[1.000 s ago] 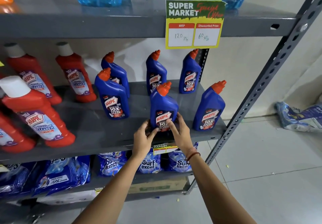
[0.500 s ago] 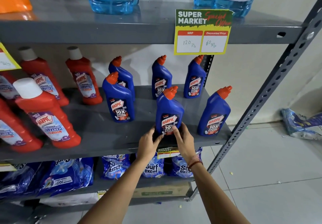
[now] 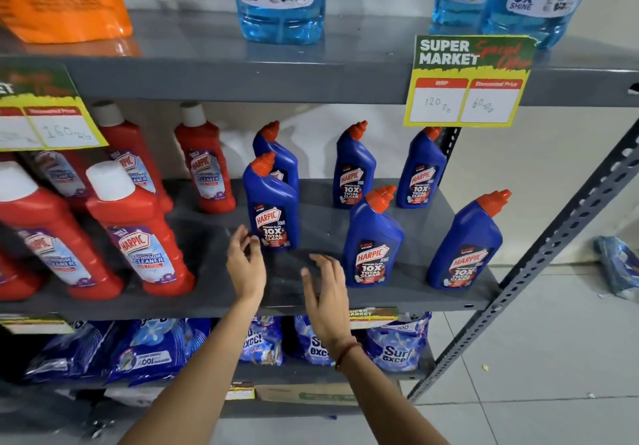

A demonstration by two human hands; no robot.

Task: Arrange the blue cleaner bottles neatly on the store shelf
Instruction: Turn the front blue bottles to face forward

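**Six blue bottles on the middle shelf, both hands empty**

Blue cleaner bottles, all upright, orange-red angled caps, red Harpic labels facing me. Back row: three, left one [image 3: 280,157] half hidden behind the front-left bottle [image 3: 271,206], then middle [image 3: 353,171] and right [image 3: 420,171]. Front row: front-left bottle set further back than the other two; centre bottle [image 3: 373,240] and right bottle [image 3: 465,244] stand near the shelf lip.

My left hand [image 3: 243,264] hovers just beside the front-left bottle's base, fingers [image 3: 242,237] loosely spread, gripping nothing; I cannot tell if a fingertip touches it. My right hand [image 3: 326,292] hangs over the grey shelf [image 3: 214,292] between front-left and centre bottles, fingers apart, empty.

Edges and room: bare shelf in front of the front-left bottle and left of it, up to the red bathroom cleaner bottles [image 3: 138,237]. Right bottle sits near the shelf's right end, beside the perforated upright [image 3: 539,258]. Price tag [image 3: 466,81] hangs from the shelf above, over the back-right bottle's cap.
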